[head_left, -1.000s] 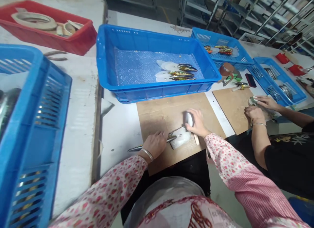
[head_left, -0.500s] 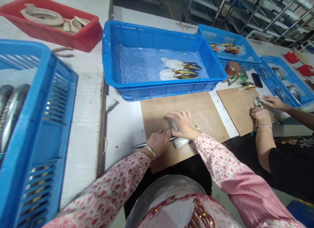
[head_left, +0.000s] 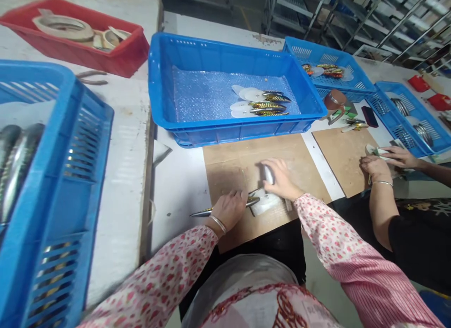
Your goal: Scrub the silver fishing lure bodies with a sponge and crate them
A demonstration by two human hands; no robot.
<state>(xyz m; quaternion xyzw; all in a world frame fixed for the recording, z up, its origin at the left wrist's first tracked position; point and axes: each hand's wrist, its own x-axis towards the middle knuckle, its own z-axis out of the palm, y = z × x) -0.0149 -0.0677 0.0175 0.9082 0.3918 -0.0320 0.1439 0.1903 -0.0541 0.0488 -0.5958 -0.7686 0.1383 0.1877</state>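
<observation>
My left hand point(head_left: 229, 208) is closed around a slim, minnow-shaped fishing lure point(head_left: 252, 201) with a dark and gold body. The lure's pointed tail sticks out to the left, and its other end shows to the right of my fingers. Beside that end lies a whitish sheet-like piece point(head_left: 265, 204) on the brown board point(head_left: 229, 154); whether it is joined to the lure I cannot tell. My right hand point(head_left: 283, 181), just above the board, is curled around a smooth pale-grey oval object point(head_left: 268, 175), whose kind is unclear.
Ahead stands a blue crate point(head_left: 211, 133) with several lures point(head_left: 269, 105) on bubble wrap. At left are another blue crate point(head_left: 88, 126), a red bin point(head_left: 116, 62) of tape rolls and pliers point(head_left: 92, 78). A co-worker's hands point(head_left: 378, 166) work at right beside more blue crates point(head_left: 352, 86).
My right hand has moved right, away from my left hand, carrying the pale oval object. More of the lure and the whitish piece now show. My left hand stays nearly in place.
</observation>
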